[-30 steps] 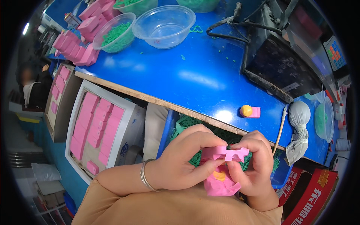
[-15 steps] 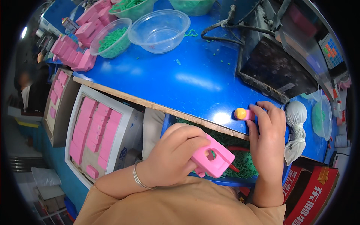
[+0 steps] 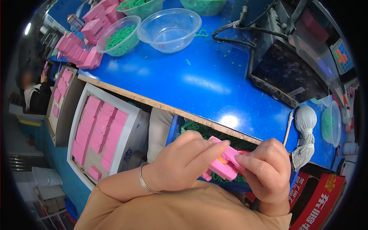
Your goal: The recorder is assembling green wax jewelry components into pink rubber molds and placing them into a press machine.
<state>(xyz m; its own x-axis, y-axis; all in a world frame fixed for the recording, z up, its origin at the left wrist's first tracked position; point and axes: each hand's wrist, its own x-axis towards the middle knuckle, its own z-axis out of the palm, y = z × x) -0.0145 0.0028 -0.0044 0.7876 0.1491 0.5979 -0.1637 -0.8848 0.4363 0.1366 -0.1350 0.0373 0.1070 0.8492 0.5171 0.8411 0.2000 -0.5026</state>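
Observation:
My left hand [image 3: 178, 163] is closed around a pink block [image 3: 223, 171], held over a blue bin [image 3: 173, 130] of green shreds. Against the top of this block, my right hand [image 3: 268, 168] pinches a smaller pink piece [image 3: 232, 153] between thumb and fingers. A sliver of yellow [image 3: 221, 159] shows where the two pink parts meet. My fingers and the small piece cover the block's opening, so how deep the piece sits cannot be seen.
Clear plastic bowls [image 3: 168, 32], some with green bits, stand at the back of the blue table [image 3: 172, 82]. Pink blocks [image 3: 78, 53] are stacked at far left; more fill a white-rimmed box [image 3: 128, 115]. A tied white cloth bundle [image 3: 305, 119], thin stick [image 3: 288, 128] and dark machine [image 3: 287, 73] are at right.
My right hand has lifted the small yellow-tipped pink piece off the table edge and brought it left and down onto the block. My left hand still holds the block.

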